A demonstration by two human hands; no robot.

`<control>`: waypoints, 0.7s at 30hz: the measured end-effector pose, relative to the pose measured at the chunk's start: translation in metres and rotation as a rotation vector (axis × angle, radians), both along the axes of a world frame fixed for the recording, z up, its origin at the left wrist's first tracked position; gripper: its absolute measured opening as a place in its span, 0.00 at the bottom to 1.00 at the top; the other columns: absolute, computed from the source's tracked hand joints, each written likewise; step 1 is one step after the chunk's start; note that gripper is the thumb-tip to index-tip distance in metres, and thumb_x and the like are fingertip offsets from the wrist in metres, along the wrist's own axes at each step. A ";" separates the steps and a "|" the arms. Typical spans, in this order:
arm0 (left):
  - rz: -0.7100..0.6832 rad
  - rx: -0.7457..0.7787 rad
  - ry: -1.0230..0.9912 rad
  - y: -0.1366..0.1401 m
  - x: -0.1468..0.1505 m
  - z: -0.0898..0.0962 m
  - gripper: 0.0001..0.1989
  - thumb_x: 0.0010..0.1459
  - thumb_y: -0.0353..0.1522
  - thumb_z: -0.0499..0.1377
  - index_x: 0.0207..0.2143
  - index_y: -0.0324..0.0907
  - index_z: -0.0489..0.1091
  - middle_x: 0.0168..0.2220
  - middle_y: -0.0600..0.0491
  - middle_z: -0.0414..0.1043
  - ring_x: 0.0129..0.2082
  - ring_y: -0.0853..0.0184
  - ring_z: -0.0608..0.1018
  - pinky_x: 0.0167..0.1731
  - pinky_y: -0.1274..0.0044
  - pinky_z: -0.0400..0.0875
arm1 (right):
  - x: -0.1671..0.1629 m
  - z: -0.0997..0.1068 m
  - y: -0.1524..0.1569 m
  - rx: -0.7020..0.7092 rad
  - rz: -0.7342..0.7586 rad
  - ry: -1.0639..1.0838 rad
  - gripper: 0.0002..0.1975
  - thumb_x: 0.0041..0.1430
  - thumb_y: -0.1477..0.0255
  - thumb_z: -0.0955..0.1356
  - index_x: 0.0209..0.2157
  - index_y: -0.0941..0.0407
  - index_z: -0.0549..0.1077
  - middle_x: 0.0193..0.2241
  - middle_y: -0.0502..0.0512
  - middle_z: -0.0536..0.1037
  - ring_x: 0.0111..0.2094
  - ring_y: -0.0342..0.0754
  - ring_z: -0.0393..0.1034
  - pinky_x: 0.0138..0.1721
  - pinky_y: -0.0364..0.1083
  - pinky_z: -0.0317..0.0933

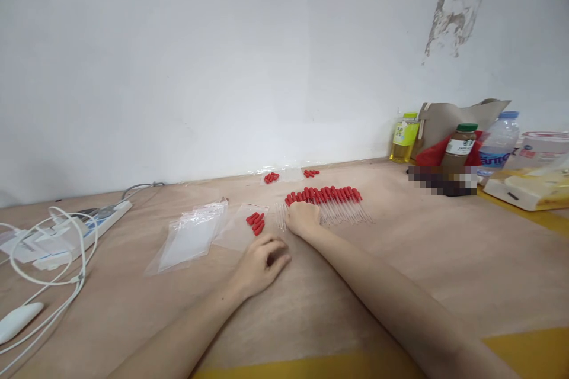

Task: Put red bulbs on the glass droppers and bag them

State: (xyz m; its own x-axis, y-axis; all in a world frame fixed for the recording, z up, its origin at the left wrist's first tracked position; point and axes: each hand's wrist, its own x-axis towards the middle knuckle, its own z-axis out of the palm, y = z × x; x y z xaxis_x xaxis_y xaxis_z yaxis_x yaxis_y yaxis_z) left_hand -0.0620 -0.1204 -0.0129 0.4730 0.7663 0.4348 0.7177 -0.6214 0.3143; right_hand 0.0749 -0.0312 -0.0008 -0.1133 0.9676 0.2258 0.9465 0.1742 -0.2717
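Red-topped droppers point(342, 204) lie side by side in a row on the table point(444, 266), their red ends toward the wall point(200, 71) and their slender clear stems toward the person. The right hand point(304, 217) is over the left part of this row, a few stems showing just beyond it; its fingertips are hidden, so I cannot tell whether its grip pinches a dropper. The left hand point(264, 265) is nearer the person, its grip loosely spread, fingers bent and thumb apart. Just beyond it, a small group of red bulbs point(255, 222) lies at a clear bag point(233, 232); whether inside or on top, I cannot tell. Beside that is a pile of clear bags point(191, 238). Two more red clusters, one left point(271, 178) and one right point(312, 173), lie near the wall. Bottles point(403, 139) stand at far right; a power strip point(111, 217) lies at left.
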 end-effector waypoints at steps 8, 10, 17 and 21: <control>0.472 0.117 -0.029 0.038 -0.032 -0.005 0.07 0.50 0.35 0.56 0.28 0.41 0.64 0.28 0.54 0.65 0.27 0.68 0.70 0.29 0.77 0.64 | -0.006 0.008 -0.001 -0.088 0.044 0.015 0.12 0.52 0.75 0.60 0.32 0.63 0.74 0.34 0.67 0.75 0.37 0.54 0.69 0.33 0.47 0.59; 0.473 0.077 -0.014 0.042 -0.033 -0.008 0.07 0.50 0.36 0.56 0.27 0.41 0.63 0.27 0.55 0.65 0.25 0.68 0.70 0.27 0.78 0.63 | 0.002 0.015 -0.004 -0.098 0.046 0.039 0.14 0.54 0.72 0.59 0.34 0.64 0.72 0.35 0.68 0.74 0.38 0.54 0.69 0.33 0.46 0.58; 0.297 0.093 -0.109 0.020 -0.015 -0.002 0.06 0.55 0.33 0.51 0.33 0.41 0.63 0.31 0.53 0.67 0.28 0.68 0.70 0.28 0.78 0.64 | 0.082 0.009 -0.032 0.008 0.336 0.243 0.11 0.58 0.71 0.57 0.35 0.60 0.66 0.32 0.60 0.74 0.32 0.45 0.67 0.31 0.42 0.58; 0.007 -0.008 -0.042 -0.001 0.002 -0.002 0.11 0.57 0.32 0.49 0.42 0.42 0.65 0.36 0.51 0.66 0.35 0.67 0.70 0.36 0.76 0.65 | 0.122 -0.016 -0.045 0.144 0.462 0.384 0.13 0.56 0.73 0.57 0.42 0.57 0.65 0.36 0.57 0.73 0.36 0.46 0.67 0.36 0.45 0.59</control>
